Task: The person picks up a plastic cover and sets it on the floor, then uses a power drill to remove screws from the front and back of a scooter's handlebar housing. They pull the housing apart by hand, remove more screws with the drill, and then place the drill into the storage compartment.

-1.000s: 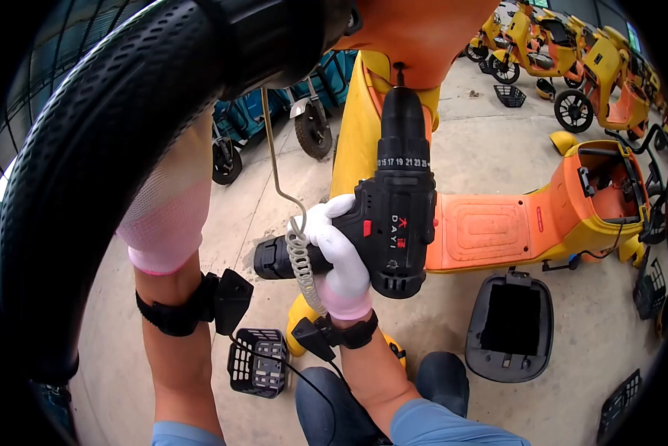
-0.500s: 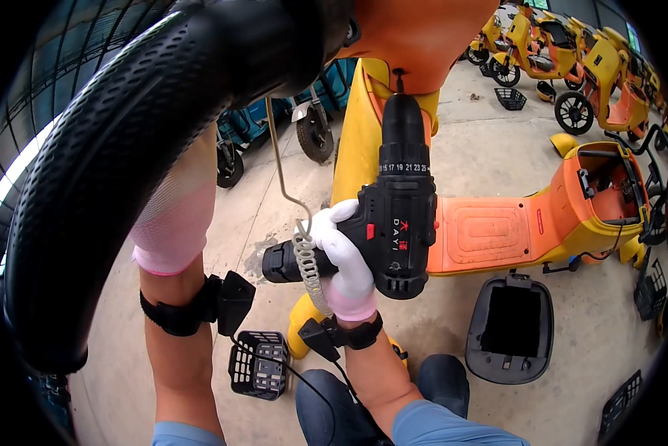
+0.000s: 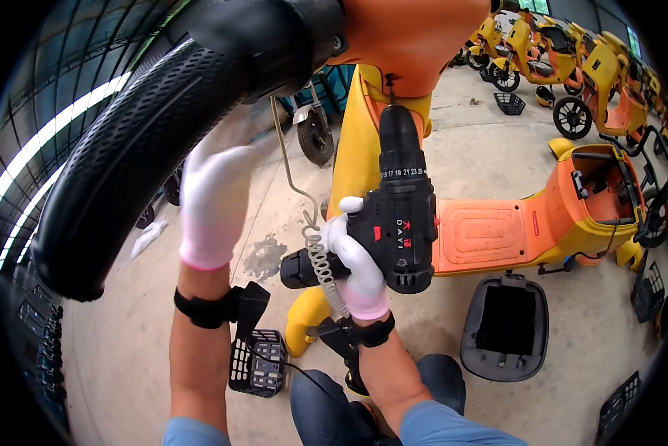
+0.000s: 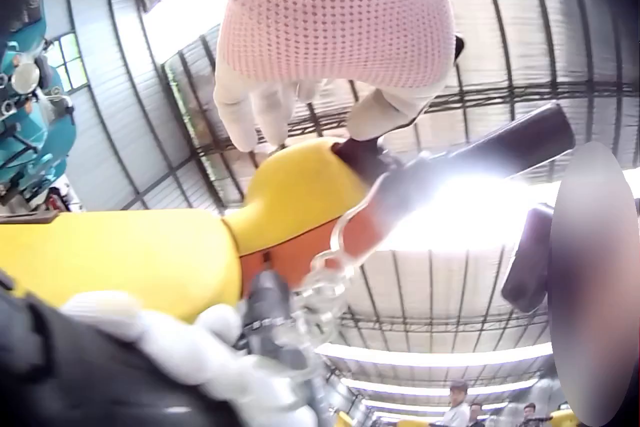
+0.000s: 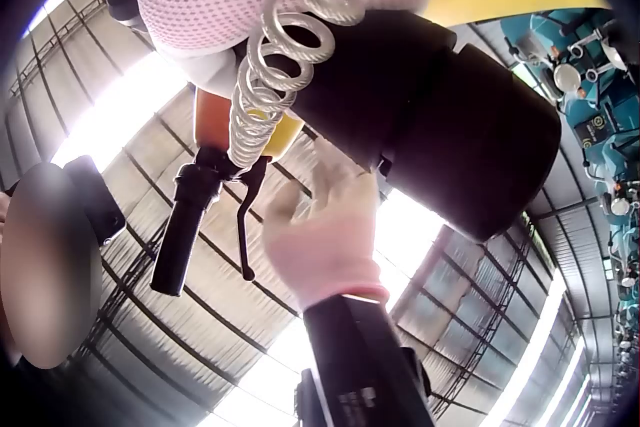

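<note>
My right hand (image 3: 356,256), in a white glove with a pink cuff, grips the handle of a black cordless drill (image 3: 404,223). The drill points away from me, its bit (image 3: 391,93) up against the underside of an orange scooter panel (image 3: 401,44). A pale coiled cord (image 3: 321,260) hangs across the drill's handle. My gloved left hand (image 3: 218,193) is raised beside the black handlebar grip (image 3: 148,149), which partly covers its blurred fingers. In the left wrist view its fingers (image 4: 272,112) hang loosely over the yellow scooter front (image 4: 300,187), with nothing seen in them.
An orange and yellow scooter body (image 3: 490,230) stands to the right, with a black seat (image 3: 505,327) on the floor before it. A black basket (image 3: 257,363) lies near my knees. Several yellow scooters (image 3: 601,82) line the back right.
My left hand has come back from behind the handlebar grip and shows more. The drill has dropped slightly in view, and the grip's free end sits higher.
</note>
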A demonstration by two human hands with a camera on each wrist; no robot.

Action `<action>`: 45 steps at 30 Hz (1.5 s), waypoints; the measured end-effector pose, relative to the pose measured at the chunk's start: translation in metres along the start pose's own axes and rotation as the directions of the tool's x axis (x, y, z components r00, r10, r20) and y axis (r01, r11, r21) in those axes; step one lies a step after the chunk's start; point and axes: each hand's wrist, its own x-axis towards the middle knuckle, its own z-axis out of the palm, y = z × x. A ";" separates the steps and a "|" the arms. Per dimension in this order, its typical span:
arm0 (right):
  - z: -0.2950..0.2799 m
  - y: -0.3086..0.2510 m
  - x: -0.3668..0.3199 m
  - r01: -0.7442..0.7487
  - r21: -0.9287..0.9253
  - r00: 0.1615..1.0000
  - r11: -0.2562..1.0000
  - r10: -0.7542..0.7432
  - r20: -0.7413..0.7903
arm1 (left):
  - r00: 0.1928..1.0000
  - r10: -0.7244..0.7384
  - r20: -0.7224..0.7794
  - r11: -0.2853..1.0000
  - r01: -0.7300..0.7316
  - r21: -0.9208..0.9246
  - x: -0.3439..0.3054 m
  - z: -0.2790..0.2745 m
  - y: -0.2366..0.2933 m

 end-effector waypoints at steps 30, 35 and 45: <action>-0.077 -0.230 -0.126 -0.250 -0.486 0.968 0.838 0.200 -0.153 | 0.678 -0.733 -0.053 0.414 0.506 0.757 -0.126 -0.051 0.010; -0.102 -0.306 -0.147 -0.088 -0.631 0.962 0.771 -0.099 -0.255 | 0.193 -0.797 0.573 0.589 0.460 0.664 -0.215 0.038 0.066; -0.115 -0.367 -0.222 -0.413 -0.773 0.809 0.481 -0.197 -0.554 | 0.562 -0.572 0.597 0.816 0.314 0.486 -0.258 0.271 -0.075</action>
